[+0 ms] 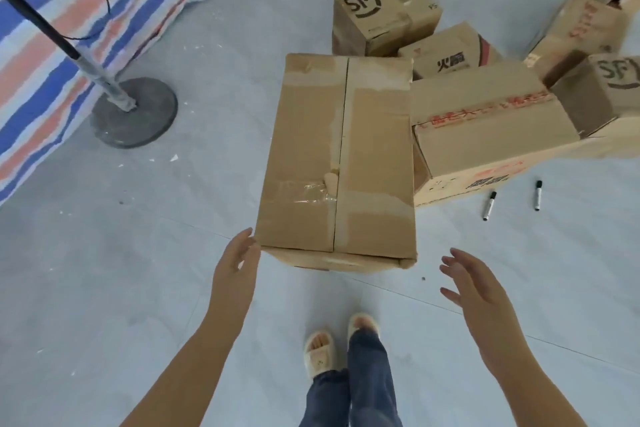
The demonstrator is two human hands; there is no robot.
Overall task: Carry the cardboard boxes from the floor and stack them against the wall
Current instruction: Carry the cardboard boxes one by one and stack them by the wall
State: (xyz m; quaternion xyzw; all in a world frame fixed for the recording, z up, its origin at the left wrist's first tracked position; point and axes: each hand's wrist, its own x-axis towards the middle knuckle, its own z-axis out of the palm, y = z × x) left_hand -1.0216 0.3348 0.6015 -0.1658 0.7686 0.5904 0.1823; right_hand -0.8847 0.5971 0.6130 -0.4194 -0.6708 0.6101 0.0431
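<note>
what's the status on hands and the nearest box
Left hand open, fingertips at long box corner. Right hand open, clear of it. Two markers beside it.

Seven cardboard boxes [339,156], two markers [489,205], one fan stand [133,113], one striped tarp [45,55].

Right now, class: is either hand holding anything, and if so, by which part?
Nothing is held. The left hand is open at the near left corner of the large box; contact cannot be told. The right hand is open, clear of it.

A pale grey floor [104,270] carries a striped tarpaulin [52,55] (blue, red, white) and a fan stand [133,113].
</note>
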